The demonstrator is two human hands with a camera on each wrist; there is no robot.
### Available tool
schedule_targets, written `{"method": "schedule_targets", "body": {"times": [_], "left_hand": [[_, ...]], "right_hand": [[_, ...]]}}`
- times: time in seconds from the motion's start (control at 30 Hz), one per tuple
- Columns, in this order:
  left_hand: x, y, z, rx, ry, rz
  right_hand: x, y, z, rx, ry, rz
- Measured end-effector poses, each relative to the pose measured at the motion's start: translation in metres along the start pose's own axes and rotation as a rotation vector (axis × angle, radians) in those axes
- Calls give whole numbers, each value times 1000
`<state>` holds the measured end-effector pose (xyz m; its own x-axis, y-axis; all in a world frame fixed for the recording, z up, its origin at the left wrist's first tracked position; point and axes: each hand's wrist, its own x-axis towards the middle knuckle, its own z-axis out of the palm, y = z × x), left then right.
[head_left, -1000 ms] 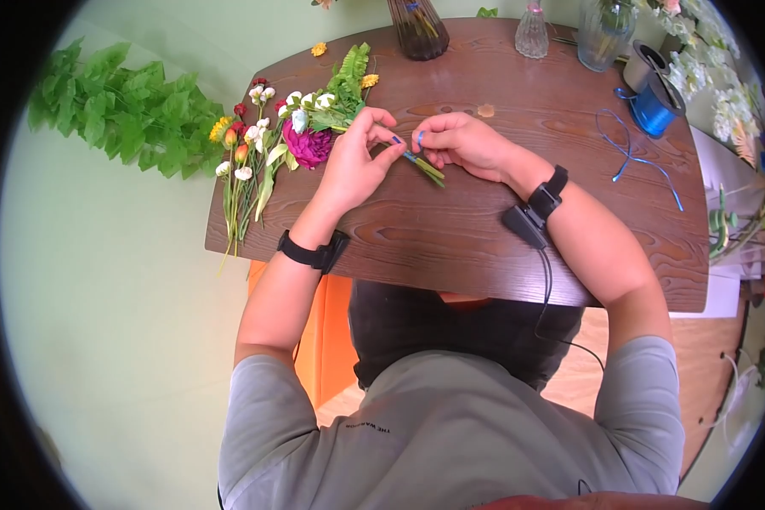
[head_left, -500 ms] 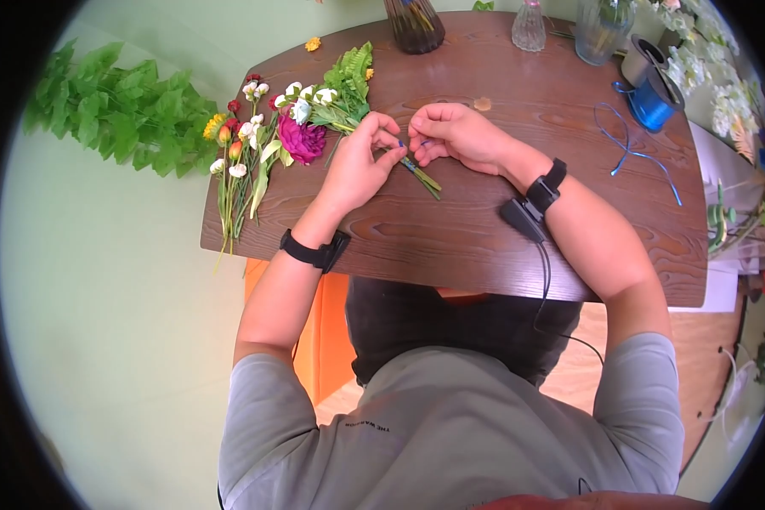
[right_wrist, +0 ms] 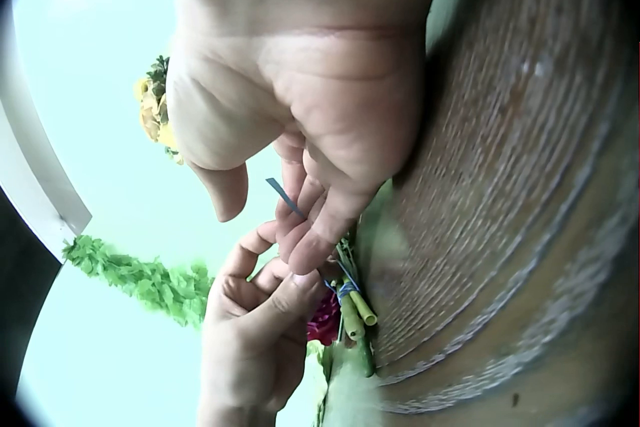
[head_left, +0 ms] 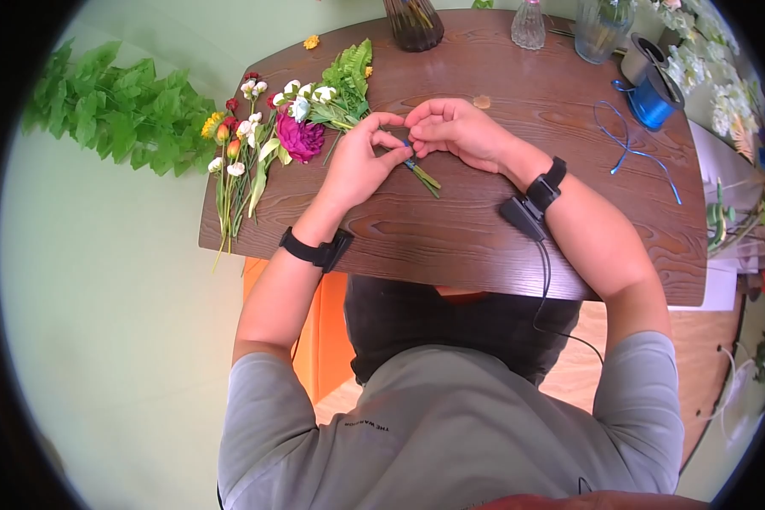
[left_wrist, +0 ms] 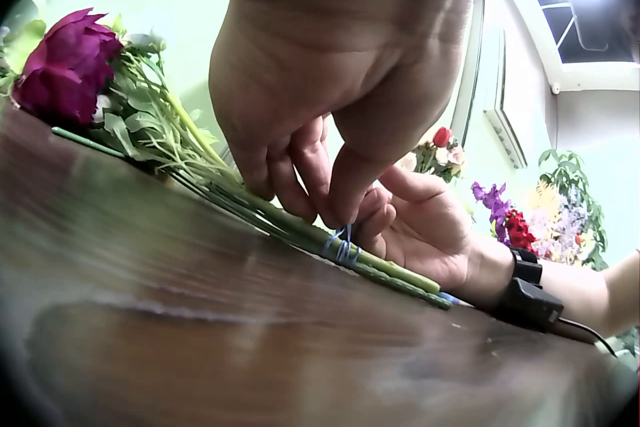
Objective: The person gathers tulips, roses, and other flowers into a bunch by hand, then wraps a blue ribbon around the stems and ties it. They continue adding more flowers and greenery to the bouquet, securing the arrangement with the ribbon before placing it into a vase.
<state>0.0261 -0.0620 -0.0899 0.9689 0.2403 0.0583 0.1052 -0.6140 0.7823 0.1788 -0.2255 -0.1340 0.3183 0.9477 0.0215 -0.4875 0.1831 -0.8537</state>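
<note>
A bundle of green stems (head_left: pixel 426 179) lies on the table, its flowers to the left. Thin blue ribbon (left_wrist: pixel 341 248) is wound around the stems near their cut ends. My left hand (head_left: pixel 361 165) pinches at this tie with thumb and fingers, from above in the left wrist view. Close against it on the right, my right hand (head_left: pixel 463 136) has its fingers curled; in the right wrist view a blue ribbon end (right_wrist: pixel 283 196) sticks out between them. The fingertips of both hands nearly meet, partly hiding the knot area.
Loose flowers (head_left: pixel 234 153) lie at the table's left side, beside a green leaf garland (head_left: pixel 119 110). A dark vase (head_left: pixel 414 25), glass vases (head_left: pixel 529 25) and a blue ribbon spool (head_left: pixel 654 99) stand along the back. Cut blue ribbon (head_left: pixel 627 151) lies at the right.
My right hand has moved slightly left and up, closer to my left hand, and the blue loop at its fingertips is no longer visible from the head. My left hand stays by the stems.
</note>
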Motion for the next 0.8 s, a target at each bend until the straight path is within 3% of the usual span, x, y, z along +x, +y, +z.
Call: {"method": "schedule_targets", "body": {"times": [0.33, 0.63, 0.8], "left_hand": [[2, 3, 7, -24, 3, 1], [6, -19, 9, -280, 3, -19], [6, -20, 8, -382, 12, 18]], "right_hand": [[1, 0, -1, 23, -51, -2], [2, 1, -8, 36, 121, -29], [5, 5, -4, -117, 99, 7]]}}
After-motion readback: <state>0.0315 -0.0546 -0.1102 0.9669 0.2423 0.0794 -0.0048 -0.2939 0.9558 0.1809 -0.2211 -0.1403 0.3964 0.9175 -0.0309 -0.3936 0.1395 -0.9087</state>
